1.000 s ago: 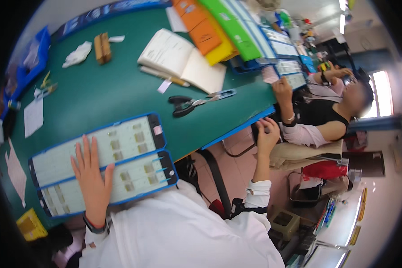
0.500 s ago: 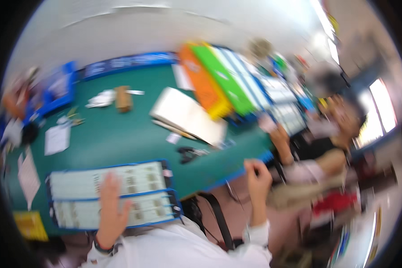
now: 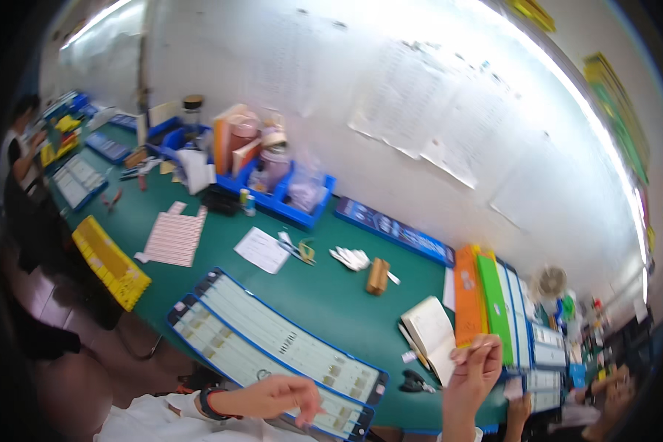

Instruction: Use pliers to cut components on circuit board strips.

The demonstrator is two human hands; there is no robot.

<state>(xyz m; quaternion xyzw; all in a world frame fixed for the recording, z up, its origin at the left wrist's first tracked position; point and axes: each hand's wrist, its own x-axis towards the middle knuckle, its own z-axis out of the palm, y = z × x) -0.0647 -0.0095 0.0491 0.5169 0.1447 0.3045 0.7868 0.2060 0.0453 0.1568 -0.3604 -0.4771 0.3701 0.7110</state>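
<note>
Two long, pale panels with blue edges and black ends lie side by side on the green table, the far panel [image 3: 295,331] against the near panel [image 3: 225,346]. Over the near panel's front edge is my left hand [image 3: 276,396], fingers loosely stretched and nothing in them; whether it touches the panel I cannot tell. A dark band circles that wrist. My right hand [image 3: 477,365] is raised near the notebook, fingertips pinched together. Anything between them is too small to make out. Beside it lie an open notebook [image 3: 431,328] and black-handled pliers [image 3: 416,381].
Blue bins [image 3: 302,214] with bottles and bags stand against the wall. Nearer lie a pink-striped sheet [image 3: 174,237], a white paper [image 3: 261,249], a brown block [image 3: 378,276] and a yellow panel [image 3: 110,261]. Orange and green panels [image 3: 497,309] fill the right, near another person's hand [image 3: 519,409].
The view has swung left, showing more wall and bins. My left hand has moved off the panels' middle toward the near panel's right part. My right hand is higher, still pinched.
</note>
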